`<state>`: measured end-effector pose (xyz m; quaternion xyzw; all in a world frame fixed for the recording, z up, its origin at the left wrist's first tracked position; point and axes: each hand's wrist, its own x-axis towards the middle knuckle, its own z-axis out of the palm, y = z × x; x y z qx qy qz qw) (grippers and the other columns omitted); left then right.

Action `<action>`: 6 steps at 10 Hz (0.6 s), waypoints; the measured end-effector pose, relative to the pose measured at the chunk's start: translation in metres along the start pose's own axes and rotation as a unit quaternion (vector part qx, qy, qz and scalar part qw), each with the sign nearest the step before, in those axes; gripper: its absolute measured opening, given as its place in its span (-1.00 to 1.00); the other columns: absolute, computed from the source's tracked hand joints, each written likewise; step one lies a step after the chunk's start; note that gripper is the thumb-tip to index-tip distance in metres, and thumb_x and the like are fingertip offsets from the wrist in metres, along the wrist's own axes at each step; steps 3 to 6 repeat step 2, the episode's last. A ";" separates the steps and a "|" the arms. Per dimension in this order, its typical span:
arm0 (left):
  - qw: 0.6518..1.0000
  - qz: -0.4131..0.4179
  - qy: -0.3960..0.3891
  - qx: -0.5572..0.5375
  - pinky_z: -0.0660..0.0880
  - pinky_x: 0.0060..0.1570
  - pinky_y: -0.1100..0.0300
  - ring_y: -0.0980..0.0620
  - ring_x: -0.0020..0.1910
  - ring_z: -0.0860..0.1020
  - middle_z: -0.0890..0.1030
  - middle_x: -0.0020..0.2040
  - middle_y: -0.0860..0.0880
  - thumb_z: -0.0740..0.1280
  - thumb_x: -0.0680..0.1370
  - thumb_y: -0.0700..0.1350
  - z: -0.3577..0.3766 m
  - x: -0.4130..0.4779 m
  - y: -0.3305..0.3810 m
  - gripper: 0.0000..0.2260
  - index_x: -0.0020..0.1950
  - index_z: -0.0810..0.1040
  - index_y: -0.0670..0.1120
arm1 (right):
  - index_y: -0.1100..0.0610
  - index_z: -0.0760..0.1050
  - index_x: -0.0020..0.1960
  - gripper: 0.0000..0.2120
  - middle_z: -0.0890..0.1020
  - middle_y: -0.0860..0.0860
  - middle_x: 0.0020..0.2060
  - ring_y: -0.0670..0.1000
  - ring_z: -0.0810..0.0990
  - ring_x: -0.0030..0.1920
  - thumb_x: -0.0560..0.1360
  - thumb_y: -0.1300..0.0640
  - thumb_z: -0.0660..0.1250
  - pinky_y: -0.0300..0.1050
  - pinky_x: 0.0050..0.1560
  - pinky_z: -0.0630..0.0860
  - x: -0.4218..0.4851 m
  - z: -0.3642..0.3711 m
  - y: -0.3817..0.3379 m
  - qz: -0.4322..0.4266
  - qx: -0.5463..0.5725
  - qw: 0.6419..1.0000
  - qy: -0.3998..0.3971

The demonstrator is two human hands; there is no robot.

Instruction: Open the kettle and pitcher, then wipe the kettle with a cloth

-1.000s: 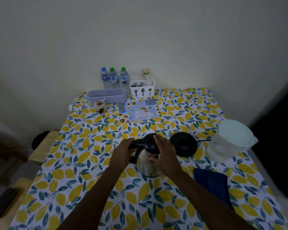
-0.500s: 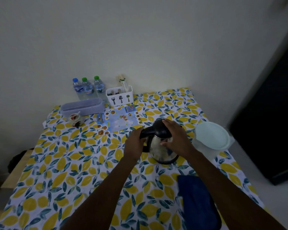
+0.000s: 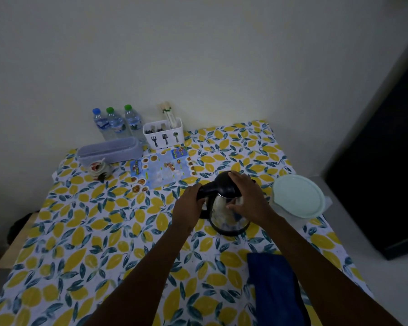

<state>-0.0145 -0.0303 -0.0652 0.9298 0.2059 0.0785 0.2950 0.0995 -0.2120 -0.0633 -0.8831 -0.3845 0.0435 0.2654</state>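
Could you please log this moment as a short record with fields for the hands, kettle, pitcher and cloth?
left hand: gripping the kettle's black handle
right hand: over the lid and right side of the kettle
kettle: upright on the lemon-print tablecloth, lid down
pitcher: right of the kettle, pale lid on, untouched
cloth: blue, lying on the tablecloth near the right forearm, not in use
far edge: three water bottles, cutlery holder

Pitcher [image 3: 297, 198] crowds kettle [image 3: 226, 212] right; left tablecloth [image 3: 85, 231] free
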 end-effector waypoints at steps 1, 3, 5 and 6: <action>1.000 0.009 0.005 0.009 0.45 0.19 0.04 -0.12 0.31 0.46 0.46 0.38 -0.09 0.21 0.62 0.02 -0.008 -0.003 0.002 -0.60 0.44 0.32 -0.02 | 0.01 0.01 0.56 -0.11 0.07 0.00 0.57 0.16 -0.05 0.56 0.40 -0.20 0.38 0.35 0.46 0.03 0.000 0.002 -0.003 0.004 -0.050 0.999 0.008; 0.999 0.025 0.018 0.037 0.31 0.39 -0.02 -0.12 0.50 0.27 0.34 0.51 -0.08 0.16 0.63 0.11 -0.017 -0.005 -0.001 -0.53 0.50 0.27 -0.04 | -0.01 0.01 0.56 -0.18 0.02 -0.03 0.58 0.11 -0.11 0.57 0.45 -0.26 0.28 0.32 0.47 -0.03 0.007 0.003 -0.007 -0.004 -0.066 0.998 0.023; 0.999 0.025 0.018 0.037 0.31 0.39 -0.02 -0.12 0.50 0.27 0.34 0.51 -0.08 0.16 0.63 0.11 -0.017 -0.005 -0.001 -0.53 0.50 0.27 -0.04 | -0.01 0.01 0.56 -0.18 0.02 -0.03 0.58 0.11 -0.11 0.57 0.45 -0.26 0.28 0.32 0.47 -0.03 0.007 0.003 -0.007 -0.004 -0.066 0.998 0.023; 0.999 0.025 0.018 0.037 0.31 0.39 -0.02 -0.12 0.50 0.27 0.34 0.51 -0.08 0.16 0.63 0.11 -0.017 -0.005 -0.001 -0.53 0.50 0.27 -0.04 | -0.01 0.01 0.56 -0.18 0.02 -0.03 0.58 0.11 -0.11 0.57 0.45 -0.26 0.28 0.32 0.47 -0.03 0.007 0.003 -0.007 -0.004 -0.066 0.998 0.023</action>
